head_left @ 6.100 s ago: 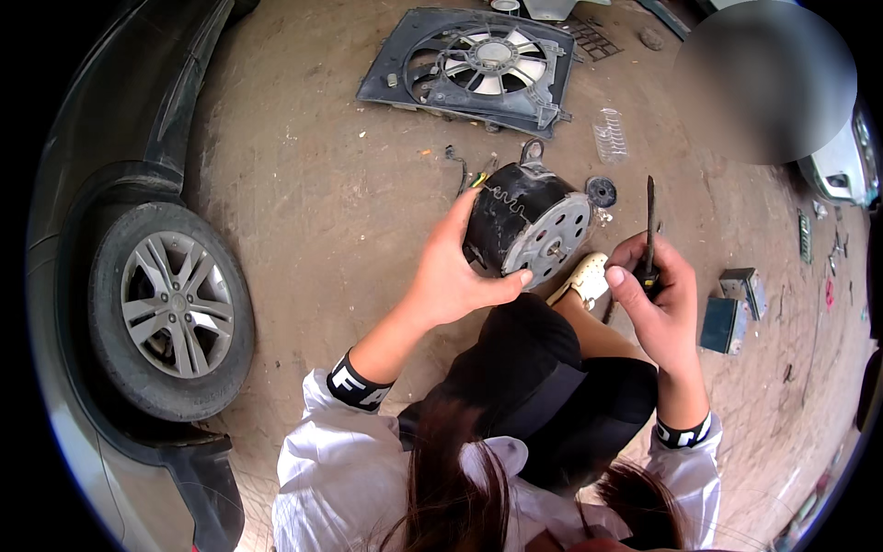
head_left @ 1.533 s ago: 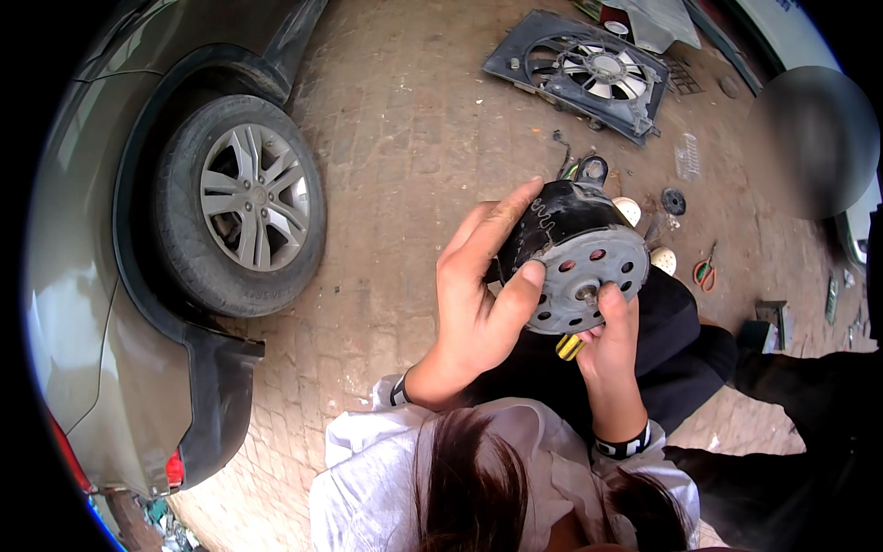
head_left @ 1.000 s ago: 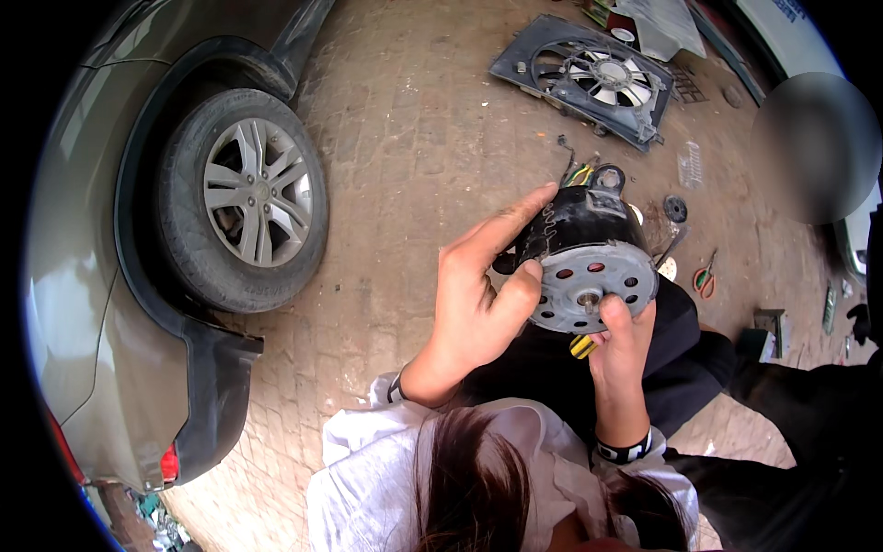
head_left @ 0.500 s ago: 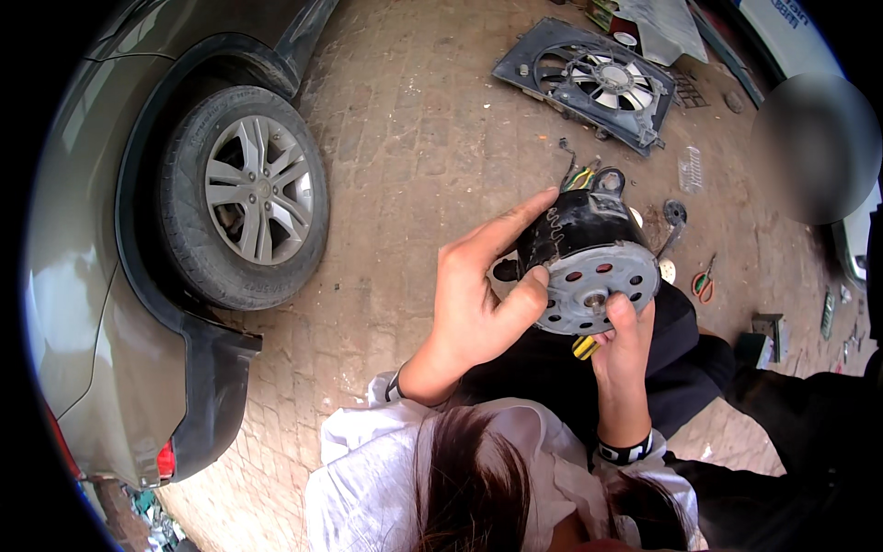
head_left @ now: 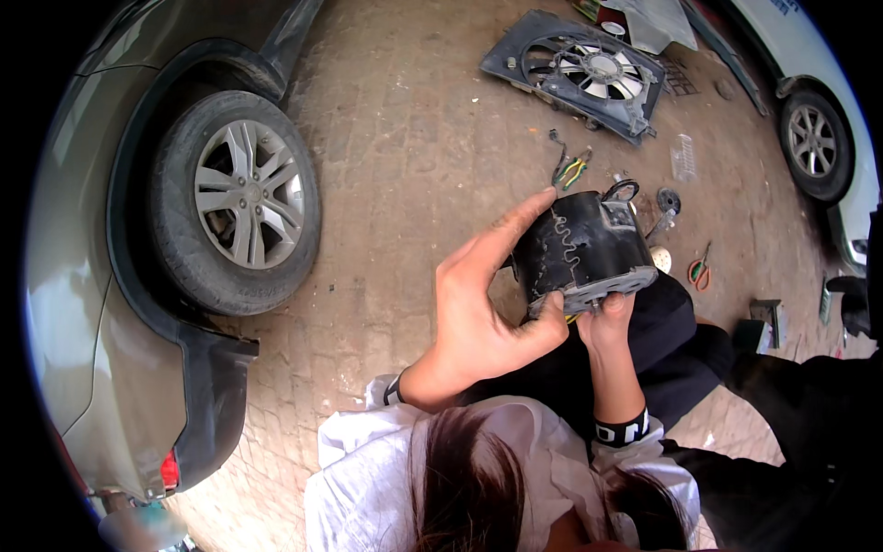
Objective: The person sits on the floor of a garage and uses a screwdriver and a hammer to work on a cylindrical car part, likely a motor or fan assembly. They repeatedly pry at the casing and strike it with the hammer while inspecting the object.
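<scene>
A black cylindrical electric motor (head_left: 589, 239) is held above my lap, its grey end plate (head_left: 598, 291) facing down toward me. My left hand (head_left: 487, 299) grips it from the left, with fingers along the far side and thumb at the end plate's edge. Under the plate, my right hand (head_left: 609, 324) supports the motor; its fingers are mostly hidden. A sliver of a yellow thing (head_left: 571, 318) shows below the plate, too covered to name. Just beyond the motor lie yellow-and-green-handled pliers (head_left: 573, 172) on the paving.
A car wheel (head_left: 244, 198) stands to my left. A radiator fan in its shroud (head_left: 579, 74) lies ahead. On the right are red-handled scissors (head_left: 700, 272), a metal part with a round end (head_left: 669, 201) and a white car (head_left: 828, 120). A person's dark-clothed leg (head_left: 782, 405) is close by.
The motor has tipped, so its side shows more and the end plate is seen nearly edge-on. My right hand moved with it. The yellow-and-black thing below is now mostly hidden.
</scene>
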A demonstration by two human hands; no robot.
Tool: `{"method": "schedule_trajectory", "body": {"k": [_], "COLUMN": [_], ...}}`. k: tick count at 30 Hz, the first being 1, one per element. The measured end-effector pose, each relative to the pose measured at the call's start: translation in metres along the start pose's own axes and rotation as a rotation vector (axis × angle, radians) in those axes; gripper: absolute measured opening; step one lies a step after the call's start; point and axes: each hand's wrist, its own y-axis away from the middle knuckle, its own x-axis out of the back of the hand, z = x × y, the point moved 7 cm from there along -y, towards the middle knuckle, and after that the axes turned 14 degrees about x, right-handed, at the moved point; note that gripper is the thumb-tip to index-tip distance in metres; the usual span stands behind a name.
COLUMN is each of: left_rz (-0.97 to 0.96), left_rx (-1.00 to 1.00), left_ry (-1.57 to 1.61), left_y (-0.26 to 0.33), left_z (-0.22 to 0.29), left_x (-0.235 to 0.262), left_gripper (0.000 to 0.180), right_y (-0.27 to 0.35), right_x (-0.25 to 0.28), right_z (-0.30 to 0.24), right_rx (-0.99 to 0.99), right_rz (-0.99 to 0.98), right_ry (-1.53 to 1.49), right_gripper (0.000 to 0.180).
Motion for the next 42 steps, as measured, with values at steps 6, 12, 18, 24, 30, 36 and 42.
{"method": "schedule_trajectory", "body": {"k": [6,12,18,24,30,36,42], "left_rz": [-0.035,-0.022,-0.042,-0.066,-0.116,-0.112,-0.110], "left_rx": [-0.012,-0.030,-0.009,-0.039,-0.023,0.003,0.059], "left_ry": [-0.032,-0.009,-0.076,-0.107,-0.155,-0.152,-0.147], "left_y": [0.000,0.000,0.002,0.000,0.001,0.001,0.003], "left_z": [0.007,0.009,0.007,0.009,0.011,0.013,0.011], "left_x": [-0.011,-0.015,-0.018,-0.025,-0.031,-0.035,-0.035], "left_gripper": [0.078,0.078,0.089,0.097,0.095,0.089,0.082], "right_y": [-0.005,-0.004,-0.003,0.002,-0.001,-0.001,-0.004], "right_x": [0.009,0.026,0.027,0.029,0.032,0.027,0.024], "right_z": [0.010,0.023,0.026,0.035,0.042,0.039,0.040], "right_rx": [0.028,0.050,0.041,-0.063,-0.096,-0.115,-0.099], "right_rz": [-0.019,-0.095,-0.046,0.012,-0.071,-0.030,-0.078], "right_ry": [-0.070,-0.115,-0.105,-0.243,-0.344,-0.216,-0.166], "right_gripper": [0.112,0.110,0.111,0.109,0.110,0.115,0.115]}}
